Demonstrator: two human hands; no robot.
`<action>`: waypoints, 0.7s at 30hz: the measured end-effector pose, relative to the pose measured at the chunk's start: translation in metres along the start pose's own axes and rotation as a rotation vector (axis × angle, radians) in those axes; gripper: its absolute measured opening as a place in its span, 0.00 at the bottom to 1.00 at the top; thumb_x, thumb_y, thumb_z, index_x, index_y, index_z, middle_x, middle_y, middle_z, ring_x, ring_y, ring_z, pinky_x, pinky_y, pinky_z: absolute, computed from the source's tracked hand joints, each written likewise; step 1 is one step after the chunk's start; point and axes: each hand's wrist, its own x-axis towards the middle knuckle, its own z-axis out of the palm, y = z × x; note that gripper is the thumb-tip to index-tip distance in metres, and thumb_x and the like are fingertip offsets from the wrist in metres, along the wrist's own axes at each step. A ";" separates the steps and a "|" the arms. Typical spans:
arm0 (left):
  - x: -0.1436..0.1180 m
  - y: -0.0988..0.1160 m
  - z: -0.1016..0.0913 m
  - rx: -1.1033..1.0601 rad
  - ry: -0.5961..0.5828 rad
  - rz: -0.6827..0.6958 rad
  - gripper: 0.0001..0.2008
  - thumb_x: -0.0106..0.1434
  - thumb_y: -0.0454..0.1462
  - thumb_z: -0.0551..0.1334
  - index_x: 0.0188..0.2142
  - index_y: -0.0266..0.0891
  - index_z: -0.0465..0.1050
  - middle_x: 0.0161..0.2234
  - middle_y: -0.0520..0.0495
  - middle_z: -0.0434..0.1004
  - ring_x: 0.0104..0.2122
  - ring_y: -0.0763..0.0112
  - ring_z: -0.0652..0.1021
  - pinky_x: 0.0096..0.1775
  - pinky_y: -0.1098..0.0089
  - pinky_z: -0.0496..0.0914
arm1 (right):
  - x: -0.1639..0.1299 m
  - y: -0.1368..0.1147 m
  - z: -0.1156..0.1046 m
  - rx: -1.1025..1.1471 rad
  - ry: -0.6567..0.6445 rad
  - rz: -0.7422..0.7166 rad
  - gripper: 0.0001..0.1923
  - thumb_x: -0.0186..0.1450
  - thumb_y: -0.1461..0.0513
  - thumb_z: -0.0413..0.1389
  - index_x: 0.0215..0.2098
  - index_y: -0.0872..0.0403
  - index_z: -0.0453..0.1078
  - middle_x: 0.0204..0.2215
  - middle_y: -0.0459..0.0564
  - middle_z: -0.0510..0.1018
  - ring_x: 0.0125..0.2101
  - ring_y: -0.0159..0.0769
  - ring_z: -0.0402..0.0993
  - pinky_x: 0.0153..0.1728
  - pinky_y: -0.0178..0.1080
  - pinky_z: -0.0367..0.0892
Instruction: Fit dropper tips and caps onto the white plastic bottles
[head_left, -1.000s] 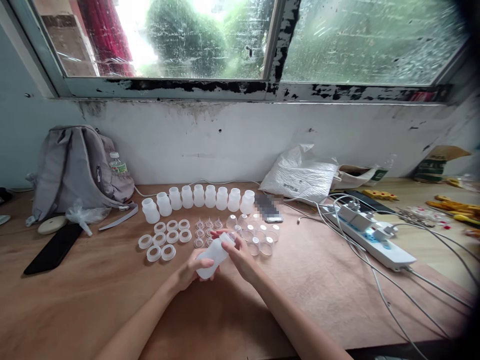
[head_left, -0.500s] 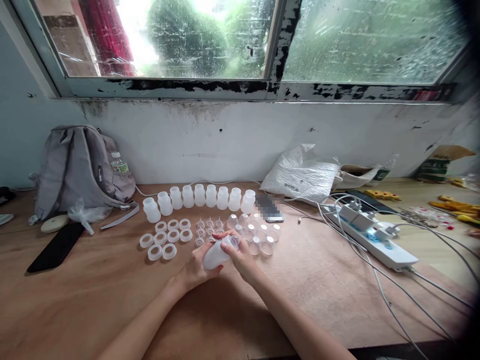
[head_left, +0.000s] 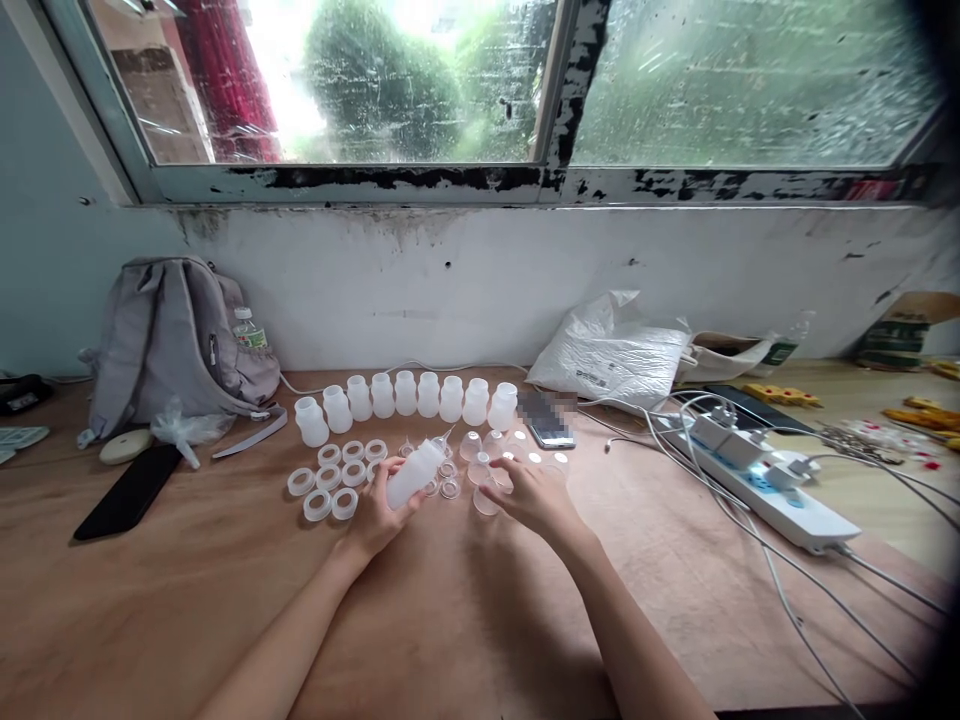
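Head view: left hand (head_left: 379, 515) is wrapped around the lower body of a translucent white bottle (head_left: 415, 472), fingers clamped on it, bottle tilted with its pointed nozzle tip up and to the right, lifted just above the wooden table (head_left: 187, 590). Right hand (head_left: 529, 492) is apart from the bottle, to its right, reaching over the cluster of clear caps (head_left: 517, 458); fingers loosely curled and spread, fingertips at or on a cap near (head_left: 486, 500), can't tell if it's actually pinched. Behind the hands: row of eight white bottles (head_left: 405, 397) standing upright near the wall, white rings (head_left: 334, 476) grouped left of the held bottle, small clear nozzle tips (head_left: 448, 482) between rings and caps, partly hidden by the bottle. Grey backpack (head_left: 176, 340) far left against the wall, black phone (head_left: 127, 490) lying flat in front of it. White plastic bag (head_left: 611, 350) to the right of the bottle row, white power strip (head_left: 757, 475) with plugged cables further right.
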 end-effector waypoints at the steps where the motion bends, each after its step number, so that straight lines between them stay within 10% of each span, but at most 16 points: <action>1: 0.000 0.000 0.000 0.002 -0.011 0.000 0.20 0.53 0.44 0.60 0.44 0.42 0.58 0.40 0.45 0.70 0.40 0.63 0.72 0.39 0.64 0.68 | -0.001 -0.001 0.001 0.012 -0.028 -0.028 0.12 0.54 0.54 0.56 0.34 0.50 0.71 0.28 0.48 0.75 0.28 0.39 0.70 0.25 0.35 0.57; 11: -0.002 0.006 -0.006 -0.014 -0.087 0.119 0.21 0.53 0.41 0.60 0.45 0.41 0.59 0.43 0.44 0.70 0.41 0.64 0.73 0.41 0.65 0.68 | 0.008 -0.009 0.010 1.005 0.431 0.121 0.15 0.58 0.51 0.53 0.32 0.54 0.65 0.24 0.46 0.71 0.21 0.32 0.68 0.18 0.32 0.63; 21: -0.005 0.013 -0.011 -0.078 -0.214 0.180 0.21 0.53 0.41 0.60 0.46 0.41 0.60 0.42 0.45 0.71 0.37 0.66 0.74 0.36 0.68 0.70 | 0.004 -0.017 0.024 1.192 0.253 0.038 0.12 0.56 0.54 0.56 0.32 0.54 0.69 0.24 0.46 0.73 0.24 0.32 0.69 0.21 0.34 0.68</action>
